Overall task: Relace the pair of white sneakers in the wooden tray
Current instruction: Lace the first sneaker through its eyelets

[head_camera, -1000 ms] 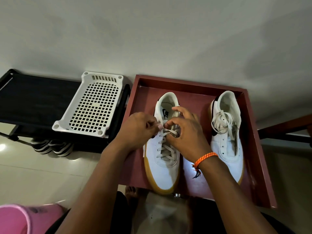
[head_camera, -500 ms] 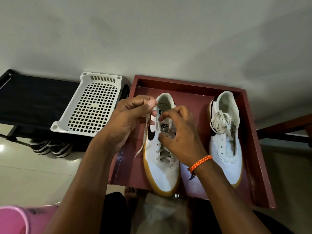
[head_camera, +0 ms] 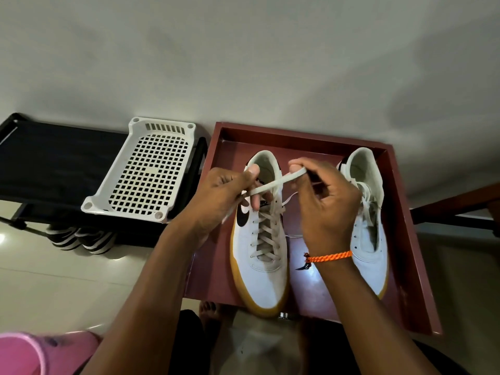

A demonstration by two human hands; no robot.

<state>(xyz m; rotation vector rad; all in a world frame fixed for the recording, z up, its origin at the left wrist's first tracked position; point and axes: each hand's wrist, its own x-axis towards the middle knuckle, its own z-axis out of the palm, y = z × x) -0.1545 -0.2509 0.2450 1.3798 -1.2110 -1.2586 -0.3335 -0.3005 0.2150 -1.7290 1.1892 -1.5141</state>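
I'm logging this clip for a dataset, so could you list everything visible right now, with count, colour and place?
Wooden tray: one, dark red, on the floor against the wall.
White sneakers: two, white with tan soles, side by side in the tray; left sneaker laced, right sneaker with its lace bunched on top.
Shoelace: one, off-white, stretched between both hands above the left sneaker.
Plastic basket: one, white, perforated, on the black rack.
Rack: one, black, left of the tray.
Striped sandals: black and white, under the rack; count unclear.
Pink object: one, bottom left corner.
Bracelet: one, orange, on the right wrist.
Left hand: pinches the lace.
Right hand: pinches the lace's other part.
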